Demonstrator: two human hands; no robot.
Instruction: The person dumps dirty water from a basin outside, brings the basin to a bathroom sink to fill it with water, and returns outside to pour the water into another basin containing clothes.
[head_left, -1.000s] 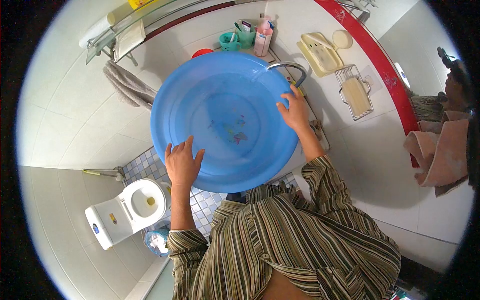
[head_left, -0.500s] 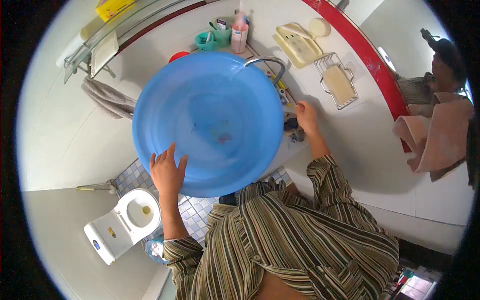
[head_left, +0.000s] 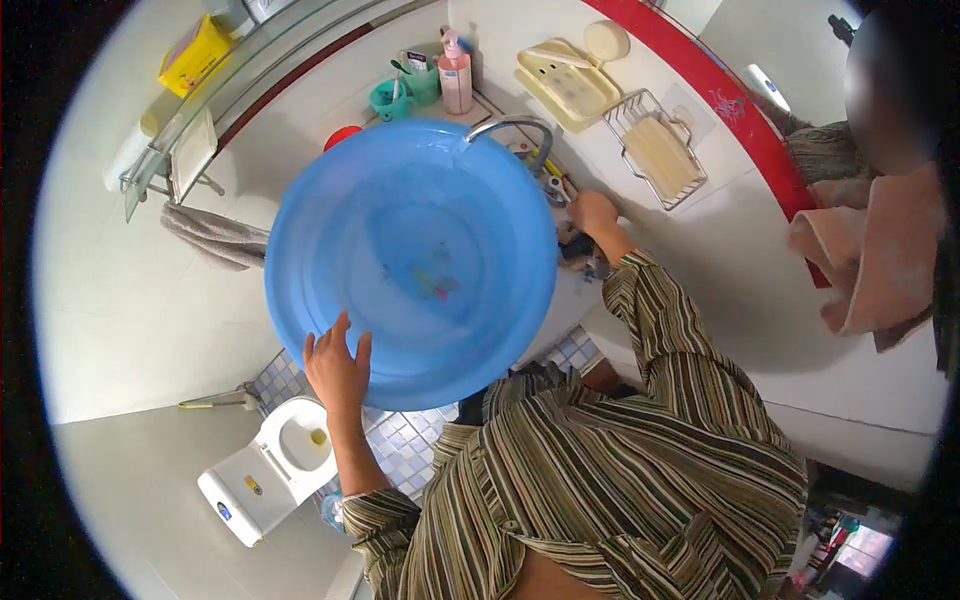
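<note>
A large blue plastic basin (head_left: 330, 215) fills the middle of the view, with water and a few small coloured bits at its bottom. My left hand (head_left: 338, 372) rests at the basin's near left rim, fingers spread, gripping nothing. On the other side, my right hand (head_left: 597, 217) is beside the basin's right rim, its fingers curled over small articles on the counter. A thin white-and-yellow item (head_left: 568, 192) lies at these fingertips; what they hold is partly hidden. Just below that hand sits a dark crumpled bundle (head_left: 576, 250).
A curved metal faucet (head_left: 520, 122) reaches over the basin's far rim. Behind stand a pink pump bottle (head_left: 455, 78) and green cups (head_left: 390, 100). A yellow soap dish (head_left: 560, 90) and a wire soap rack (head_left: 655, 150) hang on the right wall. A toilet (head_left: 275, 465) stands lower left.
My right hand has moved forward along the basin's right side, from beside the dark bundle to the small items near the faucet. My left hand stays at the rim. The view has shifted slightly.
</note>
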